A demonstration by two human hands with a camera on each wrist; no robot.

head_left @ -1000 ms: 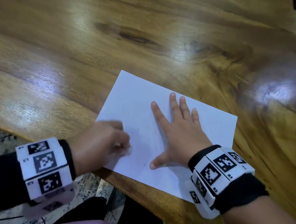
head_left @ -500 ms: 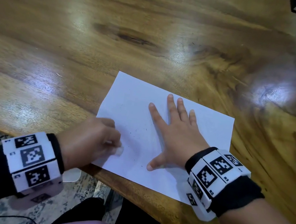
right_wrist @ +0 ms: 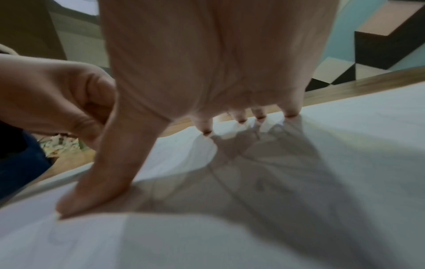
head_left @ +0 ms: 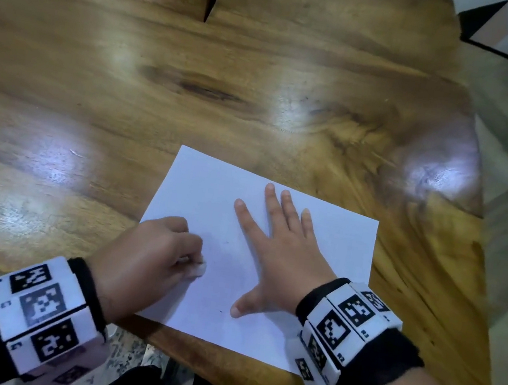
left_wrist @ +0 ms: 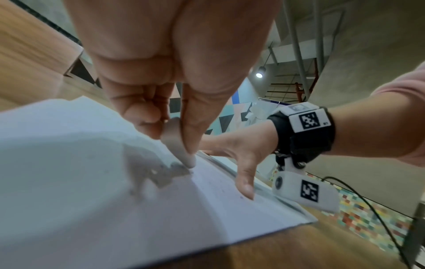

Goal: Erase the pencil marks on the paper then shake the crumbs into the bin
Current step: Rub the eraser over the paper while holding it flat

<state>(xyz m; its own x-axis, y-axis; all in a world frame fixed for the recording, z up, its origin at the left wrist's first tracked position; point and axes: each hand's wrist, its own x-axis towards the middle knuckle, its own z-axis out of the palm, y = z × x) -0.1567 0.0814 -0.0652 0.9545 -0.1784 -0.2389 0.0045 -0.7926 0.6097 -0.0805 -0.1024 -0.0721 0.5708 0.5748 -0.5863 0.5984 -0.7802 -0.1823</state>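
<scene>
From the head camera, a white sheet of paper (head_left: 269, 254) lies on a wooden table (head_left: 129, 89) close to its near edge, at about 5 o'clock of the tabletop. The right hand (head_left: 282, 256) lies flat on the paper, fingers straight and spread, thumb out toward 8 o'clock, holding nothing. The left hand (head_left: 153, 253) sits at the paper's 9 o'clock side, fingers curled and pinching a small white eraser (head_left: 199, 269) whose tip touches the sheet. A few dark specks lie on the paper between the hands. Both wrists wear black bands with white blocks of square black-and-white codes; tiny characters beside the codes are too small to read for sure.

From the left wrist camera, the thumb and fingers (left_wrist: 147, 112) clamp the eraser (left_wrist: 178, 143), which stands tilted with its lower end pressed on the paper (left_wrist: 92, 200). At 3 o'clock the right hand (left_wrist: 239, 151) presses the sheet, thumb tip down. Its wristband (left_wrist: 306, 131) carries a code block and a white camera housing with another code. No readable wording shows.

From the right wrist camera, the four fingertips (right_wrist: 240, 116) and the thumb touch the paper (right_wrist: 322, 182), spread apart. Faint pencil lines show in the hand's shadow. The left hand (right_wrist: 57, 102) is at 9 o'clock, curled; the eraser is hidden here.
</scene>
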